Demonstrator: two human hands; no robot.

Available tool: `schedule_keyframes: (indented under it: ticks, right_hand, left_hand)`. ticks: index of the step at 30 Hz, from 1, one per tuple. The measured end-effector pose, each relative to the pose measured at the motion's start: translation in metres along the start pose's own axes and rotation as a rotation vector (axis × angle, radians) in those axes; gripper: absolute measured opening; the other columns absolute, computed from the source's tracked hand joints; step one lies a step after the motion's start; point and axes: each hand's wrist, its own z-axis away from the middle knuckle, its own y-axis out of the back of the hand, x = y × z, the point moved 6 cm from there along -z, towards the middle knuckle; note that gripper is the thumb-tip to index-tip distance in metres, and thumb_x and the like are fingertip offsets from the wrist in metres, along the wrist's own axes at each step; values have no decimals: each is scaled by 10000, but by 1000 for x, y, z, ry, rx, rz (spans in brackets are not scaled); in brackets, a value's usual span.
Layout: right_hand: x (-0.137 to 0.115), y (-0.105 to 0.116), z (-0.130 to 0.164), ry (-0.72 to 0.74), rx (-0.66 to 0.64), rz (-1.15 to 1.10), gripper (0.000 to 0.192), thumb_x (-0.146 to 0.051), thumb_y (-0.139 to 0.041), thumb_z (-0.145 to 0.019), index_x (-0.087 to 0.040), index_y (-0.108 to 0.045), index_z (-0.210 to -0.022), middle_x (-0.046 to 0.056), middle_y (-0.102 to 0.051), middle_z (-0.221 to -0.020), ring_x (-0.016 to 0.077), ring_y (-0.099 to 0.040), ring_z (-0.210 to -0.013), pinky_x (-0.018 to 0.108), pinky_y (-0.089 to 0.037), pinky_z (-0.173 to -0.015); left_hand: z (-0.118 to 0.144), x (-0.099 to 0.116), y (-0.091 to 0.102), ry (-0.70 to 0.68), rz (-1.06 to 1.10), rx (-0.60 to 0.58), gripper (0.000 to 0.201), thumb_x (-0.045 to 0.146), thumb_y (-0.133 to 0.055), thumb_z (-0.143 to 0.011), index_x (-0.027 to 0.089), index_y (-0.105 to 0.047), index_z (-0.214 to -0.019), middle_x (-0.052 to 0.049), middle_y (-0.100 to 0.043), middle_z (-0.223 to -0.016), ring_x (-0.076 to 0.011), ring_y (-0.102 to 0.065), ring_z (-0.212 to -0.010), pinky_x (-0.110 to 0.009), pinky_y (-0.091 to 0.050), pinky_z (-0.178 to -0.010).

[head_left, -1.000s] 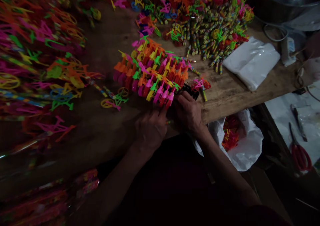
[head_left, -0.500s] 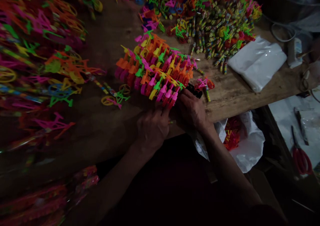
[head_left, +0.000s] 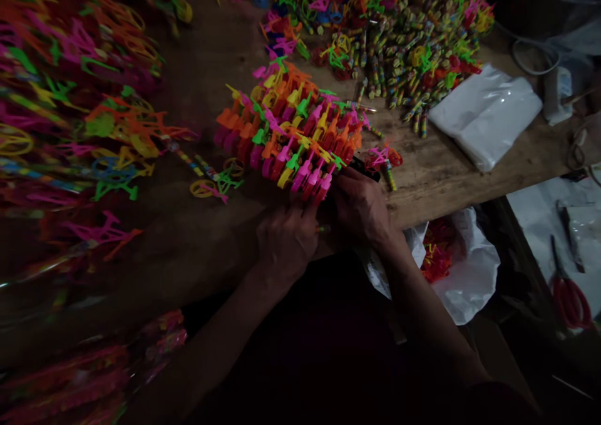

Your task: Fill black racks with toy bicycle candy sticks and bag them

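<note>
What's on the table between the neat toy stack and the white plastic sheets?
Head view: between the toy stack and the plastic sheets lies mostly bare wooden table, with a few stray candy sticks at its far edge.

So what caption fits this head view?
Both hands, left hand and right hand, at rows of bright plastic toys on a wooden table.

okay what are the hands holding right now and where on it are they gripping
Both the left hand and the right hand grip the near end of the row of bright plastic toys; the exact finger contact is too dark to tell.
</note>
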Motion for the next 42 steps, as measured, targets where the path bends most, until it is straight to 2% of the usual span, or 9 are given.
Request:
schedule_keyframes:
  ticks: [11,14,18,21,25,29,35,38,42]
  right_hand:
    - [13,-5,-6,-127,19,58,149,-151,-557,-928,-187,-701,-938,57,-725,-926,193,-663,-834,284,-458,-697]
    - [13,-9,-6,-165,67,57,138,-174,-547,-944,-195,-679,-977,51,-730,-935,197,-661,-852,292,-477,-717]
    - [3,-12,8,-128,208,52,226,-198,-467,-1010,-191,-655,-885,48,-687,-864,167,-632,-779,284,-490,-702]
    - [2,6,30,-73,376,40,244,-240,-451,-1031,-215,-667,-920,47,-676,-857,169,-642,-806,297,-529,-739]
    - [34,49,51,-171,547,124,213,-321,-505,-1020,-213,-688,-1043,69,-692,-955,189,-647,-821,354,-551,-774]
    - [68,67,45,-291,502,288,227,-396,-617,-946,-195,-722,-941,78,-681,-911,194,-596,-745,355,-523,-704]
    - [81,64,27,-319,418,323,228,-317,-561,-936,-198,-727,-836,66,-657,-804,190,-574,-701,366,-509,-710]
    - [78,69,28,-278,394,243,217,-356,-576,-937,-204,-720,-881,65,-680,-815,194,-612,-727,363,-521,-718]
    - [58,67,47,-219,436,-54,228,-408,-578,-961,-215,-675,-1032,49,-727,-887,189,-675,-749,353,-567,-697]
  left_hand:
    - [-1,2,0,-8,-48,-44,425,126,-474,-916,185,-741,-1242,-138,-758,-947,-298,-720,-869,-363,-511,-669]
    - [-1,2,-1,-10,-54,-25,426,130,-477,-912,185,-743,-1240,-138,-760,-934,-298,-724,-866,-357,-505,-656]
    - [-1,1,1,-2,-54,6,419,144,-480,-917,179,-748,-1237,-141,-756,-896,-301,-728,-856,-354,-507,-652]
    - [0,0,3,5,-29,6,425,157,-496,-904,185,-742,-1250,-145,-759,-942,-304,-725,-862,-359,-519,-662]
    - [1,-1,1,22,-6,1,444,155,-501,-900,220,-732,-1273,-125,-760,-962,-293,-724,-903,-350,-531,-690]
    - [1,-3,-1,33,-41,22,435,161,-499,-912,238,-737,-1268,-107,-764,-943,-285,-721,-873,-350,-524,-683]
    - [4,-3,0,-16,-40,35,352,181,-524,-897,211,-770,-1148,-108,-760,-911,-283,-706,-832,-357,-517,-684]
    - [6,1,3,-12,-57,70,327,191,-523,-897,205,-774,-1107,-104,-756,-884,-273,-701,-792,-342,-494,-632]
    - [6,14,4,-35,-37,68,278,188,-533,-894,204,-785,-1009,-94,-749,-833,-256,-705,-763,-323,-472,-594]
